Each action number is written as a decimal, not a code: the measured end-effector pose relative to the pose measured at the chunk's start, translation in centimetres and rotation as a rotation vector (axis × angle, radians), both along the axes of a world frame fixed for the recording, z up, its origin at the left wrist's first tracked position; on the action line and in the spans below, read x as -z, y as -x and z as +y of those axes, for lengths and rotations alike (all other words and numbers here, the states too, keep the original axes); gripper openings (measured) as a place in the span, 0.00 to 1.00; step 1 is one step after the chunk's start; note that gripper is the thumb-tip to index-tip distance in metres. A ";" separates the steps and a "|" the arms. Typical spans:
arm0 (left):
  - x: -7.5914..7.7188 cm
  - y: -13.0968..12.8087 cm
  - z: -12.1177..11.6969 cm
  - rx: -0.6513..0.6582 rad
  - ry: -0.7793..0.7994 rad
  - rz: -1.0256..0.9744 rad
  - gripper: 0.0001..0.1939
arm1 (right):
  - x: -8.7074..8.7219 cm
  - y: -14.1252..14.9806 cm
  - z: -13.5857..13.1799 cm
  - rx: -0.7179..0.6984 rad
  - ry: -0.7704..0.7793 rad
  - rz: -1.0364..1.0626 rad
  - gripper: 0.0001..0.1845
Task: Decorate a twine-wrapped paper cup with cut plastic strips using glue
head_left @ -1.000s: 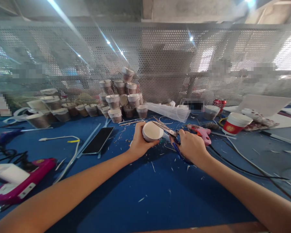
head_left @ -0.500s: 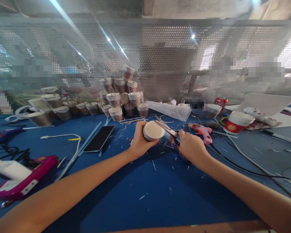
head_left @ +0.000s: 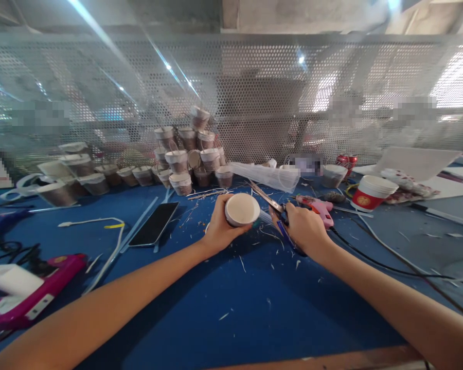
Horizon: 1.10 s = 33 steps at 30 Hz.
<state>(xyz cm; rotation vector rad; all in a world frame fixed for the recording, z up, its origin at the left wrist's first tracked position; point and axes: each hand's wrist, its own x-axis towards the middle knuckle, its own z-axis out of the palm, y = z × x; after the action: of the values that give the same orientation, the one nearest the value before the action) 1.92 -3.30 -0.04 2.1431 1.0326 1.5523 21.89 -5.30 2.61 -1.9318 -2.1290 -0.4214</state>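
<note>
A white paper cup (head_left: 243, 209), its round face turned toward me, is gripped by my left hand (head_left: 219, 226), with the fingers curled round its left side. Just to the right, my right hand (head_left: 304, 226) is closed on a pair of scissors (head_left: 274, 205) with dark blue handles. The blades point up and to the left, beside the cup's rim and apart from it. A pink glue gun (head_left: 319, 207) lies behind my right hand. Thin pale scraps are scattered on the blue tabletop (head_left: 200, 308) around both hands.
Brown-and-white cups (head_left: 177, 160) are stacked at the back, with more to the left. A phone (head_left: 154, 224) and a magenta power strip (head_left: 42, 290) lie left. Red-and-white paper cups (head_left: 373, 193) stand right, near soda cans (head_left: 346, 163). A black cable (head_left: 386, 267) crosses the right side.
The scissors have moved slightly away from the cup's rim, leaving a gap. My left hand still holds the cup. The whole view has shifted a little.
</note>
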 end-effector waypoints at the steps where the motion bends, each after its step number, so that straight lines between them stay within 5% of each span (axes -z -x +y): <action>1: 0.0 0.0 0.0 -0.002 0.000 -0.010 0.34 | 0.0 -0.1 0.0 -0.012 -0.027 0.003 0.26; 6: 0.0 0.0 0.1 -0.013 0.003 -0.018 0.33 | 0.3 -0.1 0.0 -0.071 -0.097 -0.023 0.26; 25: 0.0 0.0 -0.1 0.050 0.007 -0.004 0.32 | 0.1 0.3 -0.2 -0.033 0.054 -0.052 0.25; 29: -0.2 -0.1 -0.2 0.065 0.123 -0.085 0.33 | 0.1 0.1 -0.1 -0.045 0.041 0.011 0.25; 33: -0.3 0.1 0.1 0.253 0.408 -0.271 0.34 | 0.1 -0.4 0.4 -0.024 0.024 0.119 0.25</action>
<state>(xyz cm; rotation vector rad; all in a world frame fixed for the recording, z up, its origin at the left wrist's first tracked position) 1.78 -3.20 0.26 1.6622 0.8596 1.3317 22.27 -4.89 2.46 -1.8925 -2.0884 -0.2707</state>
